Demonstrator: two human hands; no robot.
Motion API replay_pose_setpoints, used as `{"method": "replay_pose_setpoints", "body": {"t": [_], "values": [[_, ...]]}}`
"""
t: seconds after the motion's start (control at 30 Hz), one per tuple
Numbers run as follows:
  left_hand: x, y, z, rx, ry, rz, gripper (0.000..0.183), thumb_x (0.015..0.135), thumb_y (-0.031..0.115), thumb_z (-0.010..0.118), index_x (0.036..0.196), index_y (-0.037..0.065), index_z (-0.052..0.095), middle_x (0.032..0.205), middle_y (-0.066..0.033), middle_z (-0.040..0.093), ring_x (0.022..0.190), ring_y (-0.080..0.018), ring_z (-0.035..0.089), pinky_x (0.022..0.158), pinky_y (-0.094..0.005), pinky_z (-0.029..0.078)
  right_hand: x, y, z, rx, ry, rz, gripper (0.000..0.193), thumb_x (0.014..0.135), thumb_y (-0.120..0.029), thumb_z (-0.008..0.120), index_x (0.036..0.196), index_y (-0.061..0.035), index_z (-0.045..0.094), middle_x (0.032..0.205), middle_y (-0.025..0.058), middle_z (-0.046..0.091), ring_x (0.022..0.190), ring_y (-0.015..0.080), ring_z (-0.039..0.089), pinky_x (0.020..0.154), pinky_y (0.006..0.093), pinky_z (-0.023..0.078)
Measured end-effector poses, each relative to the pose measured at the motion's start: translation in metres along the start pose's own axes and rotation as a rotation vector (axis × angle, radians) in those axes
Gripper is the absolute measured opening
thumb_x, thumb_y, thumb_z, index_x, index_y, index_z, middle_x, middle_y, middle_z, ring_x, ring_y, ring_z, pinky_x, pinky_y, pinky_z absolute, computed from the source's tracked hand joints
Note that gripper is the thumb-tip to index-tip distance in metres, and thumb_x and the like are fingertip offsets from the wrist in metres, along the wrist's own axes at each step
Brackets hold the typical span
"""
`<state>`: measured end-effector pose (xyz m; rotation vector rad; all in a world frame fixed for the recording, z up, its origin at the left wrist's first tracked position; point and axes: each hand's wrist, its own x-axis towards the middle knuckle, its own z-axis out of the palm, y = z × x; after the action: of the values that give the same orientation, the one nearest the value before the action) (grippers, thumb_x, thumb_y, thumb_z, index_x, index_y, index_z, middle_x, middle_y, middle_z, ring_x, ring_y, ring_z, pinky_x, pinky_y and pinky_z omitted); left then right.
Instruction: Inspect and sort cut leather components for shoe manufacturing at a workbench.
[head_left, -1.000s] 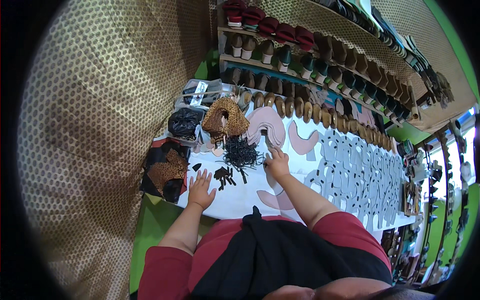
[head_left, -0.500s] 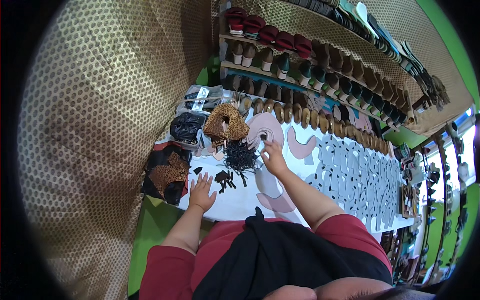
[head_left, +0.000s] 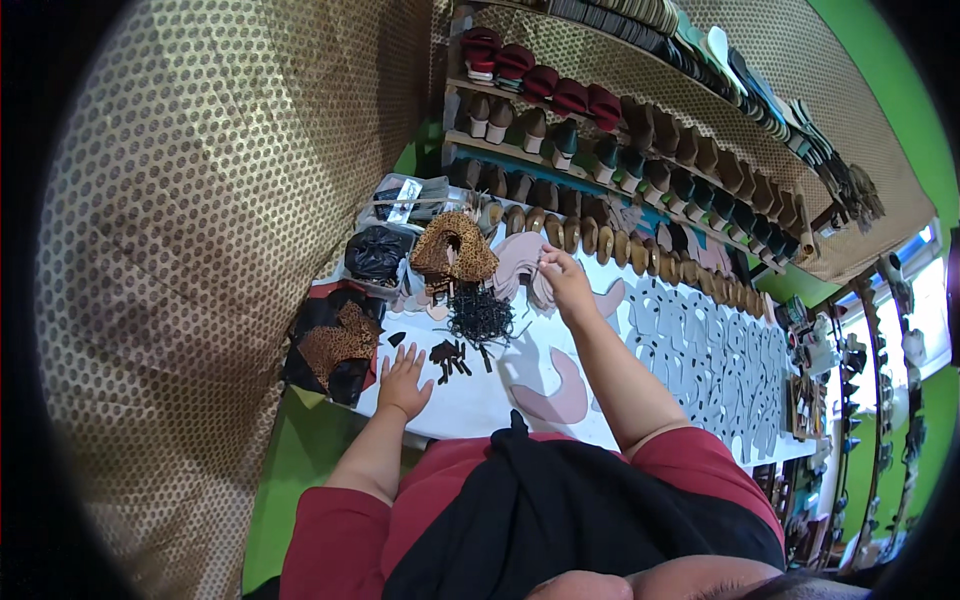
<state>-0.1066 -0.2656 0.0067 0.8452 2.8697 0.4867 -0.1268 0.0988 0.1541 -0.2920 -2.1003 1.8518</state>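
My left hand lies flat with fingers spread on the white table, just left of several small dark strap pieces. My right hand reaches farther back and pinches the edge of a pink curved shoe piece in a stack beside a tangle of black straps. Another pink curved piece lies flat near my body. A leopard-print pile sits behind the black tangle.
Rows of grey cut-out shoe pieces cover the table's right half. Leopard and black material lies at the left end, with a black bag behind it. Shelves of shoes and heels line the back. A patterned wall stands on the left.
My right hand has moved from the table near the black tangle back to the pink stack and taken hold of a piece's edge. The left hand has stayed put.
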Motion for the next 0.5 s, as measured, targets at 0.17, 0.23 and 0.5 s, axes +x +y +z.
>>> {"method": "replay_pose_setpoints", "body": {"t": [0.17,0.23,0.5], "values": [[0.000,0.001,-0.002,-0.005,-0.012,0.003,0.070,0.090,0.037,0.061,0.153,0.013,0.040,0.162,-0.0121,0.031,0.152,-0.0303,0.024,0.122,-0.0523,0.014,-0.007,-0.011,-0.034,-0.003,0.046,0.049,0.008,0.091,-0.014,0.070,0.094,-0.0073,0.068,0.151,0.0190,0.046,0.137,0.0265,0.044,0.113,0.0337,0.029],[0.001,0.000,-0.001,0.003,-0.015,-0.007,0.070,0.091,0.038,0.060,0.153,0.013,0.039,0.163,-0.0119,0.030,0.152,-0.0299,0.023,0.123,-0.0517,0.014,-0.012,-0.018,-0.048,-0.141,0.099,0.117,0.007,0.089,-0.014,0.070,0.093,-0.0084,0.069,0.156,0.0198,0.040,0.137,0.0259,0.044,0.110,0.0358,0.031],[-0.005,-0.005,0.007,-0.003,0.002,-0.008,0.072,0.094,0.039,0.058,0.156,0.013,0.033,0.166,-0.0098,0.023,0.153,-0.0291,0.018,0.123,-0.0518,0.011,-0.063,-0.044,-0.078,0.167,0.187,0.218,0.010,0.088,-0.012,0.070,0.094,-0.0043,0.073,0.161,0.0281,0.026,0.147,0.0274,0.034,0.110,0.0342,0.029]]}}
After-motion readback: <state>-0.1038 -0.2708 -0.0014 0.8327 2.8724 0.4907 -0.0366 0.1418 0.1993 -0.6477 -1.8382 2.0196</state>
